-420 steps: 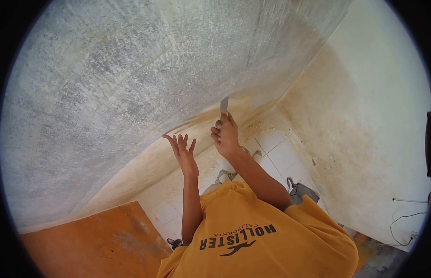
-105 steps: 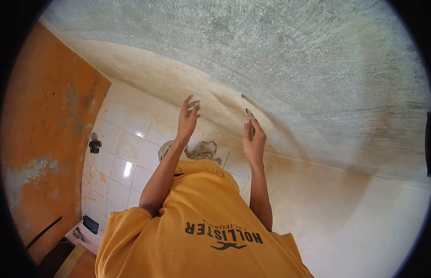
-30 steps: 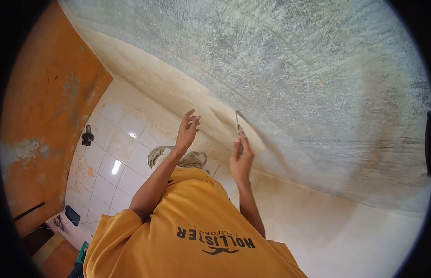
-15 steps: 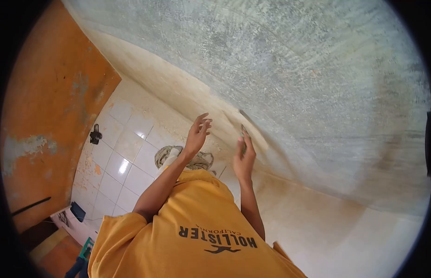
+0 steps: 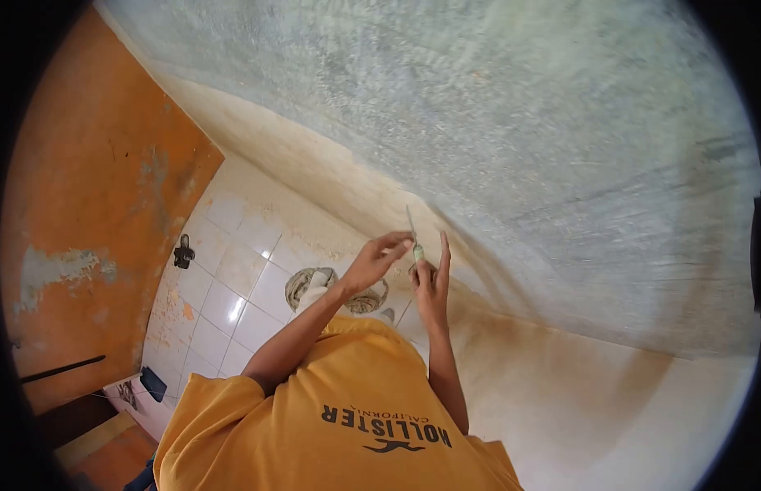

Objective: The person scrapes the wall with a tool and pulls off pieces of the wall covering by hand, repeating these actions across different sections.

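Note:
In the middle of the head view, my right hand [image 5: 431,296] grips a scraper [image 5: 419,254] by its pale green handle, with one finger stretched out past the handle. The thin blade points up and away from me, seen almost edge-on. My left hand [image 5: 375,263] reaches in from the left, its thumb and finger pinched together at the neck of the scraper where handle meets blade. Both hands are in front of a wall [image 5: 478,139] with a patchy grey-green surface and a beige lower band.
An orange wall [image 5: 85,188] with peeled patches stands at the left. White floor tiles [image 5: 257,327] carry scattered flakes. Greyish bunched shapes [image 5: 366,299] lie by my feet. A small black object [image 5: 184,252] and a dark flat object [image 5: 153,383] rest on the floor.
My left hand has moved right and down to the scraper, closing the gap between the hands. The scraper has turned so its blade shows nearly edge-on. The view has shifted slightly.

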`<action>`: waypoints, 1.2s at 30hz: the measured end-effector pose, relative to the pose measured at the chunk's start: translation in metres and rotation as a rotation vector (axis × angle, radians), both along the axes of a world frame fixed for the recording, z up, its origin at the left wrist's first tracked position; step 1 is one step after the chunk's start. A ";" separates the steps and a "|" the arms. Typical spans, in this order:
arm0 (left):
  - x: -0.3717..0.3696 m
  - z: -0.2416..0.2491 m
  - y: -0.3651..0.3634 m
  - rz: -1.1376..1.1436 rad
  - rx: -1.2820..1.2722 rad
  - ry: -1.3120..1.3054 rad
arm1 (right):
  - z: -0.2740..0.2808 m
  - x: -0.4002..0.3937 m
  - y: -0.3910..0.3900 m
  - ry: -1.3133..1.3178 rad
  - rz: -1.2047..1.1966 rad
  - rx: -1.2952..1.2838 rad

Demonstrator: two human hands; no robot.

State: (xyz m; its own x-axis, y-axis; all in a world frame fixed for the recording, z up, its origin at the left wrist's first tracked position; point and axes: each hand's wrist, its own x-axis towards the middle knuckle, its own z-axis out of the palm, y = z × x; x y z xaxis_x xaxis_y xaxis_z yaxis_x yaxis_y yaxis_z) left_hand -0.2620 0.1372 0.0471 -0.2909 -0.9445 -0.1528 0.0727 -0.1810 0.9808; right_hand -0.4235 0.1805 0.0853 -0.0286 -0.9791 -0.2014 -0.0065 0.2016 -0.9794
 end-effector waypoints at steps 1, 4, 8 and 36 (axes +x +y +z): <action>-0.011 0.011 0.007 -0.020 -0.031 -0.004 | -0.001 0.001 0.008 -0.085 -0.038 -0.020; -0.034 0.011 0.023 -0.107 0.139 0.082 | -0.015 -0.014 0.027 -0.183 -0.048 -0.028; -0.058 0.015 0.053 -0.091 0.153 0.154 | -0.036 -0.034 0.058 -0.161 0.013 -0.017; -0.091 0.014 -0.003 0.727 -0.128 0.057 | 0.018 -0.075 0.014 0.257 0.068 -0.057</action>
State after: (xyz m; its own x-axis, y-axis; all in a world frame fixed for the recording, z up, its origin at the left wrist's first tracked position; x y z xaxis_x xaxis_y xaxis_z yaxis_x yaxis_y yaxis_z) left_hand -0.3529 0.1345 0.0609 0.4108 -0.9111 -0.0323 0.1823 0.0474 0.9821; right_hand -0.4982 0.1943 0.1036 -0.0049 -0.9901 -0.1402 -0.2677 0.1364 -0.9538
